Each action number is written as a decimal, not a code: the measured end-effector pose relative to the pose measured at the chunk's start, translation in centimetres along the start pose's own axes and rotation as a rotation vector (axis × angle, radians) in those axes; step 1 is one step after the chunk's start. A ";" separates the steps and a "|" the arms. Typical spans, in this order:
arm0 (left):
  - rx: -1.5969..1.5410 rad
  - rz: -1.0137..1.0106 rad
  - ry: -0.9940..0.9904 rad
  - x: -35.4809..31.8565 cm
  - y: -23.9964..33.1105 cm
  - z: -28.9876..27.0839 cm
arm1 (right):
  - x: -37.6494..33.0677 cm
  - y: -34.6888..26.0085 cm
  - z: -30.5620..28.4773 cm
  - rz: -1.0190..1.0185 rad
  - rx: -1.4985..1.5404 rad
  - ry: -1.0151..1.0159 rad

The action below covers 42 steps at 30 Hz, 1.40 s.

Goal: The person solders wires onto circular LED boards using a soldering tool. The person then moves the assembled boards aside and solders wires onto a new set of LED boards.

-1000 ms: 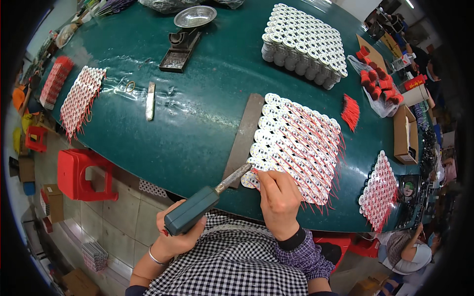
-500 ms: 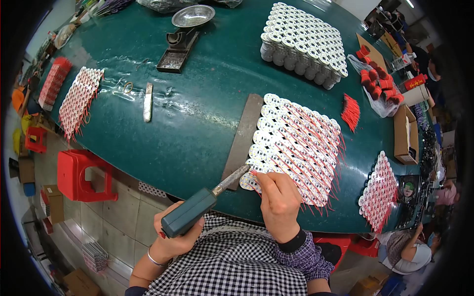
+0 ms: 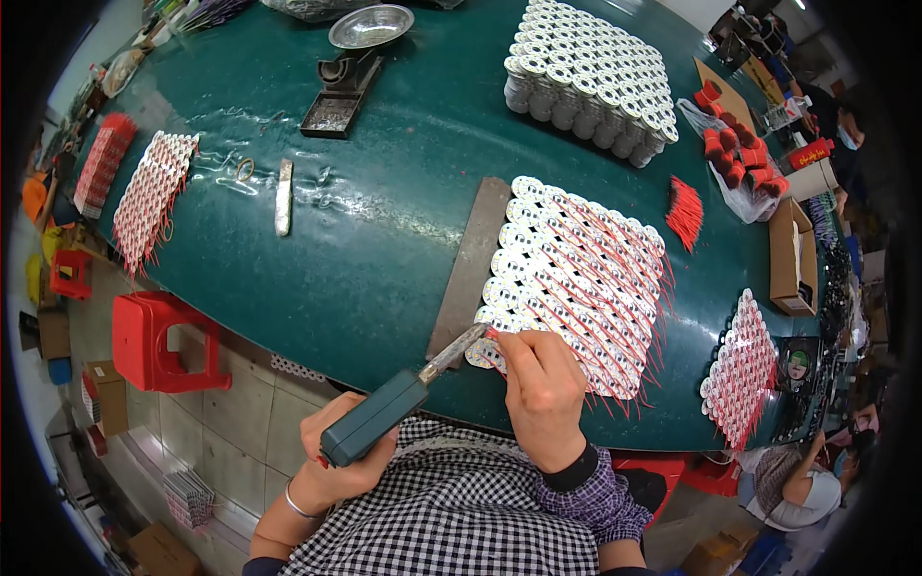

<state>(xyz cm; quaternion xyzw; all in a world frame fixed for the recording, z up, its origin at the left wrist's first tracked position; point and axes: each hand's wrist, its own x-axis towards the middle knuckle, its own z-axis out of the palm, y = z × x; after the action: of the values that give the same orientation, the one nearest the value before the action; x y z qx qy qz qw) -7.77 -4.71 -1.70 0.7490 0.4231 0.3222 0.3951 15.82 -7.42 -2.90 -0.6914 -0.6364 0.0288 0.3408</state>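
Fingers of my left hand (image 3: 338,451) wrap around the teal handle of a soldering iron (image 3: 384,415), whose metal tip reaches up and right to the near corner of a sheet of small white discs with red wires (image 3: 576,278). My right hand (image 3: 543,394) rests on that same corner, thumb and forefinger pinched together just beside the iron's tip, though I cannot tell what they pinch. The sheet lies on the green table (image 3: 384,230), its left edge against a grey strip (image 3: 471,269).
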 end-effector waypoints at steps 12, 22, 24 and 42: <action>0.042 0.030 -0.016 -0.3 -0.1 -0.6 | 0.1 -0.1 0.0 0.005 -0.005 -0.015; 0.040 0.004 -0.014 -0.6 -0.1 -0.6 | 0.2 -0.1 -0.4 -0.028 -0.008 0.059; 0.034 -0.013 -0.004 -0.5 0.0 -0.5 | 0.2 0.3 -0.7 -0.047 -0.003 0.087; 0.043 -0.021 -0.074 0.9 0.4 -0.1 | -0.1 1.3 -0.4 -0.019 0.020 0.027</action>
<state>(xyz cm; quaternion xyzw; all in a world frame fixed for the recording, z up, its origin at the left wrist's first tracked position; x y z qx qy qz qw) -7.34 -4.00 -1.18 0.7643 0.4227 0.2811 0.3977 17.13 -7.64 -3.28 -0.6823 -0.6379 0.0226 0.3564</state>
